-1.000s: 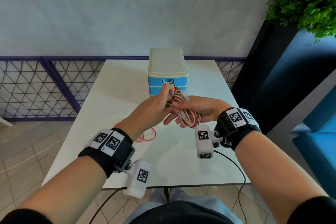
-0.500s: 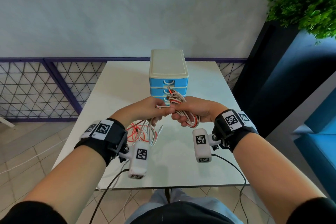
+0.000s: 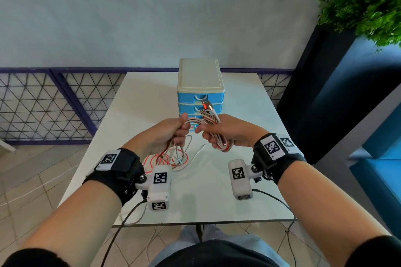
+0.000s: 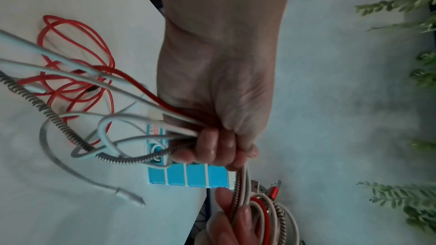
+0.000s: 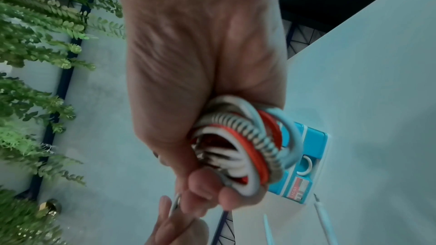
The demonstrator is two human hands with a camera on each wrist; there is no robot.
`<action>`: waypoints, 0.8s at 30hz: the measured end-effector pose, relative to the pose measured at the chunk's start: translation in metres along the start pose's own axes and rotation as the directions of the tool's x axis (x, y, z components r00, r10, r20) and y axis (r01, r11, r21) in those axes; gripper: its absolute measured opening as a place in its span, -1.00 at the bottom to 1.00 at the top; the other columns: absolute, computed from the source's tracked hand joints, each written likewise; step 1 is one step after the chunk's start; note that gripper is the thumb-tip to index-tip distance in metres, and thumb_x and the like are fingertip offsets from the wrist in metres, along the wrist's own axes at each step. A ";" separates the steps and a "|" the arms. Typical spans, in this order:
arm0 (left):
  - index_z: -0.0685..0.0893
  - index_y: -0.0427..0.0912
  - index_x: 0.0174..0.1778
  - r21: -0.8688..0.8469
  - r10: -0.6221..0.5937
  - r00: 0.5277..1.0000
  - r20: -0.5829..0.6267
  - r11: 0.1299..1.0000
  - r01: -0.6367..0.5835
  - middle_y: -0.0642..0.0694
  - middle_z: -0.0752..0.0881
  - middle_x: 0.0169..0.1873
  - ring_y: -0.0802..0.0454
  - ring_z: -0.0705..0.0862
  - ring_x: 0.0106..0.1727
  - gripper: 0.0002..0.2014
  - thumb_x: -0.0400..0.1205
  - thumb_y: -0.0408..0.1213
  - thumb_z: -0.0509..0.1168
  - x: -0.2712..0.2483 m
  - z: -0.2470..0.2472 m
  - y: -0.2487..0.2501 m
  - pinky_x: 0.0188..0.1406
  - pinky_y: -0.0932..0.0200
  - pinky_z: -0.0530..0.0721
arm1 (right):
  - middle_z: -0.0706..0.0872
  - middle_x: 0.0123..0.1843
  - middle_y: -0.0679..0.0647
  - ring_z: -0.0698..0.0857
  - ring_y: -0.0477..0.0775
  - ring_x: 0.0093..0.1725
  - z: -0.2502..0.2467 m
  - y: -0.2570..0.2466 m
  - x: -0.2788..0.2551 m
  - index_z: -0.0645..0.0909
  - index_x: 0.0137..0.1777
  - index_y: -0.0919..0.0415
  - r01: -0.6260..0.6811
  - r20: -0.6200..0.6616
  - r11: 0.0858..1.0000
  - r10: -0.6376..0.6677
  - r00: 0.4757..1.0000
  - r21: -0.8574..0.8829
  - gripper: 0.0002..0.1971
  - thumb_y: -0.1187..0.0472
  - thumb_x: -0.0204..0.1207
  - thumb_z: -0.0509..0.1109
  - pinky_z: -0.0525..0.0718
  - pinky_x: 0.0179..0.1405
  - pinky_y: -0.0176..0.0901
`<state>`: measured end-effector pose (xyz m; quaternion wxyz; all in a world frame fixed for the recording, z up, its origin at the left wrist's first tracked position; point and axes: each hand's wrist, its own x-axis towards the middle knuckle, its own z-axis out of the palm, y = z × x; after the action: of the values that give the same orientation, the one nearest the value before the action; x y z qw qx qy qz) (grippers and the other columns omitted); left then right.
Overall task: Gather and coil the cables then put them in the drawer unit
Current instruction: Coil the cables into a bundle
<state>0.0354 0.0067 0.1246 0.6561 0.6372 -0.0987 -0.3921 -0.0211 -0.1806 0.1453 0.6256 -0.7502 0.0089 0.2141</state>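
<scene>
A bundle of cables, red, white and braided grey, runs between my two hands above the white table. My right hand grips the coiled loops, with plug ends sticking up. My left hand grips the loose strands a little to the left. The uncoiled tails trail down onto the table below my left hand; a red tangle lies there. The blue drawer unit with a cream top stands just behind my hands, its drawers closed.
A dark planter with green foliage stands right of the table. A blue seat is at the far right. A purple-framed mesh fence runs behind the table on the left. Camera leads hang off the near table edge.
My left hand has slid back along the cables, left and towards me, drawing more slack out. The right hand kept its grip on the coil. The head view tilted down slightly.
</scene>
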 end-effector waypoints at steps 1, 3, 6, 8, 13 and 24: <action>0.40 -0.08 -0.36 0.000 0.012 1.000 -0.025 1.000 -0.012 0.11 0.21 -0.62 0.18 0.19 -0.66 -0.58 0.71 0.10 -0.03 0.000 0.001 0.000 -0.45 0.25 0.36 | 0.59 -0.38 0.03 0.53 -0.09 -0.50 0.001 0.001 0.001 0.64 0.05 0.31 0.008 -0.018 1.000 -0.008 1.000 -0.014 -0.82 0.19 0.66 0.30 0.57 -0.42 -0.24; 0.45 -0.08 -0.33 -0.007 0.034 0.998 -0.046 0.999 -0.034 0.11 0.21 -0.64 0.19 0.16 -0.68 -0.58 0.71 0.11 -0.02 -0.001 0.002 0.001 -0.62 0.33 0.26 | 0.58 -0.37 0.05 0.53 -0.09 -0.52 0.002 0.001 0.003 0.62 -0.01 0.31 0.028 -0.068 1.000 -0.029 0.997 -0.009 -0.82 0.20 0.68 0.27 0.59 -0.41 -0.23; 0.47 -0.10 -0.30 -0.087 0.018 0.999 0.040 0.996 -0.014 0.09 0.25 -0.65 0.16 0.23 -0.67 -0.56 0.70 0.13 -0.03 -0.006 0.001 0.001 -0.49 0.29 0.41 | 0.55 -0.38 0.06 0.51 -0.10 -0.55 0.000 0.000 0.006 0.59 -0.06 0.29 0.047 -0.099 0.998 -0.043 0.994 0.042 -0.81 0.19 0.70 0.24 0.60 -0.45 -0.25; 0.48 -0.13 -0.30 -0.113 -0.001 0.993 0.114 0.993 0.014 0.06 0.31 -0.65 0.11 0.36 -0.62 -0.56 0.71 0.10 -0.04 -0.009 0.001 0.000 -0.05 0.13 0.63 | 0.53 -0.41 0.04 0.48 -0.13 -0.58 0.000 0.000 0.006 0.57 -0.07 0.29 0.047 -0.108 0.997 -0.040 0.993 0.065 -0.81 0.21 0.70 0.22 0.58 -0.49 -0.29; 0.47 -0.15 -0.24 -0.087 -0.031 0.986 0.163 0.995 0.046 0.03 0.41 -0.57 0.10 0.47 -0.55 -0.60 0.72 0.05 -0.04 -0.013 0.000 -0.004 -0.11 0.15 0.72 | 0.45 -0.46 0.00 0.36 -0.17 -0.63 0.000 0.002 0.010 0.53 -0.11 0.28 0.050 -0.210 0.996 -0.034 0.977 0.073 -0.80 0.22 0.71 0.19 0.45 -0.60 -0.32; 0.56 -0.17 -0.22 0.632 0.076 0.994 0.075 0.767 -0.107 -0.07 0.72 -0.38 0.03 0.64 -0.37 -0.73 0.74 -0.17 0.11 0.002 -0.019 -0.008 -0.33 0.26 0.55 | 0.49 -0.42 0.05 0.42 -0.05 -0.57 0.011 0.007 0.023 0.51 -0.17 0.23 0.087 -0.524 0.987 -0.003 0.852 0.136 -0.83 0.24 0.65 0.19 0.51 -0.53 -0.19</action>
<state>0.0462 0.0208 0.1134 0.4183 0.8067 -0.2709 -0.3177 -0.0053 -0.1653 0.1298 0.6606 -0.7294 0.1774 -0.0136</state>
